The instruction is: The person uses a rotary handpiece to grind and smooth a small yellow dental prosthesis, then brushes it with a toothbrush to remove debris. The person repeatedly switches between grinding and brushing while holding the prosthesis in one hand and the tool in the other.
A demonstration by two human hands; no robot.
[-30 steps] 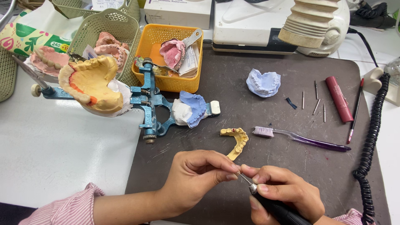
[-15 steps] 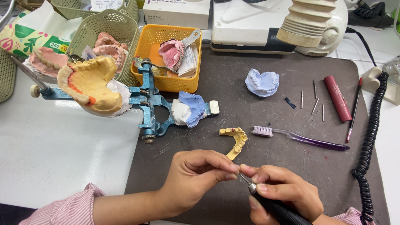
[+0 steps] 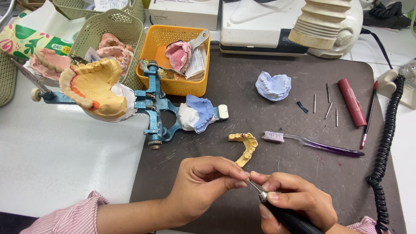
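Note:
My right hand (image 3: 294,201) grips a black rotary handpiece (image 3: 288,216) with a thin metal bur (image 3: 252,187) pointing up-left. My left hand (image 3: 203,184) pinches the tip of that bur between thumb and forefinger. Both hands rest low on the dark mat (image 3: 268,112). Just above the fingers lies a yellow partial dental cast (image 3: 245,147), untouched. A purple-handled toothbrush (image 3: 312,144) lies to its right.
A blue articulator (image 3: 156,108) holds a yellow cast (image 3: 93,89) and a blue cast (image 3: 201,113). Behind are an orange basket (image 3: 175,58), a green basket (image 3: 110,39), a loose blue cast (image 3: 273,86), several burs (image 3: 327,106), a red tube (image 3: 352,102) and a coiled black cord (image 3: 385,143).

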